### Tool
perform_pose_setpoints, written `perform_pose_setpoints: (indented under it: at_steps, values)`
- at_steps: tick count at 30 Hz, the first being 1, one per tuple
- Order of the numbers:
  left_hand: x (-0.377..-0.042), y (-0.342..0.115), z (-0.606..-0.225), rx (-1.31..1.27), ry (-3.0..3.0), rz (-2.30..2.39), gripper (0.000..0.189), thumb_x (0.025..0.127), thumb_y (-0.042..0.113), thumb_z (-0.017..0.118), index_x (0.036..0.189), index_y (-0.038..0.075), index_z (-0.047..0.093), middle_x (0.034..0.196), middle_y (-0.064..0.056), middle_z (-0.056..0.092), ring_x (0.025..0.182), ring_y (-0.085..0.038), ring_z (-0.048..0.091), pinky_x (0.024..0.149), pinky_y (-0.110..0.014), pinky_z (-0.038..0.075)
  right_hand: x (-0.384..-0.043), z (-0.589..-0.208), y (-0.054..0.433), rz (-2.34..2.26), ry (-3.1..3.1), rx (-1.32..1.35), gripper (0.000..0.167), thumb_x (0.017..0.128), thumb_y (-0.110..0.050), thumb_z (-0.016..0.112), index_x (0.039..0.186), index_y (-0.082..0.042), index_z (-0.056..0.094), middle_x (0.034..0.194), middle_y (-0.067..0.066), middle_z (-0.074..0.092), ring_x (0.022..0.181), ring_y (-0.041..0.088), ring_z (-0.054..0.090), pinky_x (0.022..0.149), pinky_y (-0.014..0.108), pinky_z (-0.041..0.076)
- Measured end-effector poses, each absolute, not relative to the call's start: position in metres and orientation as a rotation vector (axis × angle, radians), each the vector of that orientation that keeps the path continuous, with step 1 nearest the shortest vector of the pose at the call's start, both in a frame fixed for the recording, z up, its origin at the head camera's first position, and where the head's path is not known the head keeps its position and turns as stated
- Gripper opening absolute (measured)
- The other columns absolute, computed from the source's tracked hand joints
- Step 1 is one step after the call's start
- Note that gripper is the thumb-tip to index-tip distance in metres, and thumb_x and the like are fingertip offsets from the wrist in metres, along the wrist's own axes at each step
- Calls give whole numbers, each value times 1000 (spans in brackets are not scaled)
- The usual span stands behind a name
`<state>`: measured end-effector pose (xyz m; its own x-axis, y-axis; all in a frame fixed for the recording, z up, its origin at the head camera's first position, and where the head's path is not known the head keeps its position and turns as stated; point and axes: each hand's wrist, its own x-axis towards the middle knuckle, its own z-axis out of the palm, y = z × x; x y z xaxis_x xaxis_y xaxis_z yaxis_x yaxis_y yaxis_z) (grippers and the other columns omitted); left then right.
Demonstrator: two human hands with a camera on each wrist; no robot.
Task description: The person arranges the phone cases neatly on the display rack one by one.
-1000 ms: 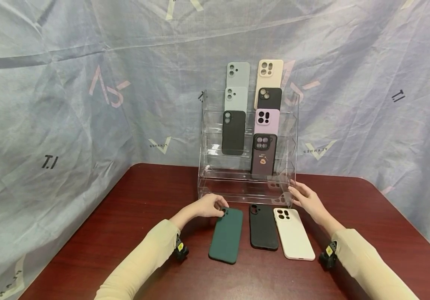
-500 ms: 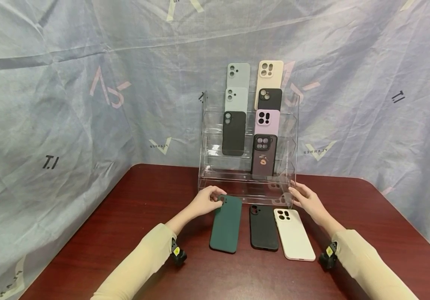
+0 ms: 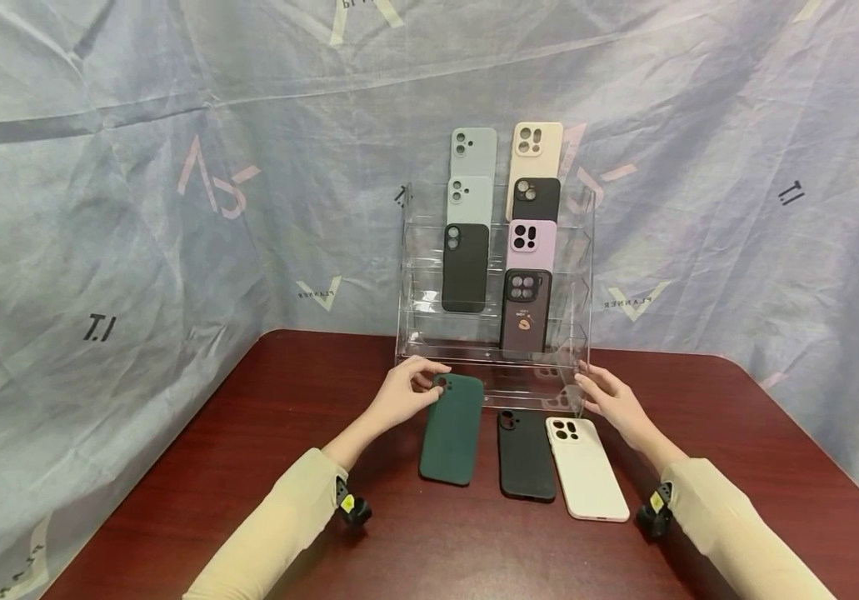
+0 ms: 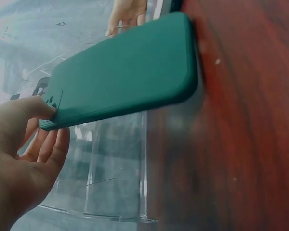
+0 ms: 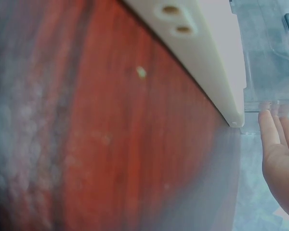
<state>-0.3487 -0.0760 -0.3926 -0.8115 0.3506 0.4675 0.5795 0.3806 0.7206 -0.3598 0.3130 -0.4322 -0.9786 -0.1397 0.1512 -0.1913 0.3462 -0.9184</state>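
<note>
Between thumb and fingers, my left hand (image 3: 402, 393) pinches a dark green phone case (image 3: 453, 433) at its camera-hole corner. In the left wrist view the case (image 4: 130, 67) is tilted, its thumb side near the clear rack and its other end close over the table. My right hand (image 3: 612, 400) has its fingertips at the lower right side of the clear tiered display rack (image 3: 496, 377); its fingers are fairly straight in the right wrist view. A black phone case (image 3: 525, 458) and a cream phone case (image 3: 588, 471) lie flat on the table before the rack.
Two columns of cases stand in the rack, among them a black case (image 3: 465, 271), a lilac case (image 3: 541, 250) and a dark printed case (image 3: 525, 321). The reddish-brown table (image 3: 309, 383) ends at a hanging grey cloth (image 3: 324, 167).
My left hand has lifted the green case's camera end and carried it away from me, toward the rack's bottom tier. The right hand stays at the rack's side.
</note>
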Motion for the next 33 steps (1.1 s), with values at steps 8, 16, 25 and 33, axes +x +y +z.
perform_pose_setpoints:
  at_steps: [8, 16, 25, 33]
  values:
    - [-353, -80, -377, -811, -2248, -1445, 33, 89, -3, 74, 122, 1, 74, 115, -18, 68, 89, -30, 70, 76, -20, 56, -361, -432, 314, 1735, -2536, 320, 67, 111, -37, 48, 162, 1, 26, 166, 28, 27, 105, -27, 46, 103, 24, 56]
    - [-361, -81, -359, -814, -2183, -1386, 29, 91, -2, 74, 119, 2, 75, 114, -18, 68, 89, -32, 70, 73, -20, 54, -362, -432, 315, 1718, -2548, 313, 68, 111, -38, 48, 162, 0, 26, 166, 28, 28, 108, -23, 47, 106, 30, 55]
    - [-372, -80, -347, -832, -2173, -1318, 28, 92, -2, 73, 120, 1, 74, 117, -19, 70, 92, -34, 72, 77, -29, 61, -361, -433, 317, 1721, -2562, 301, 68, 111, -40, 47, 163, -1, 25, 166, 28, 28, 111, -20, 48, 105, 28, 56]
    - [-381, -76, -327, -784, -2090, -1382, 30, 93, -3, 72, 123, -3, 73, 123, -23, 69, 93, -38, 73, 82, -40, 65, -362, -435, 316, 1729, -2551, 322, 67, 111, -37, 47, 162, 0, 26, 165, 29, 29, 114, -15, 50, 102, 23, 56]
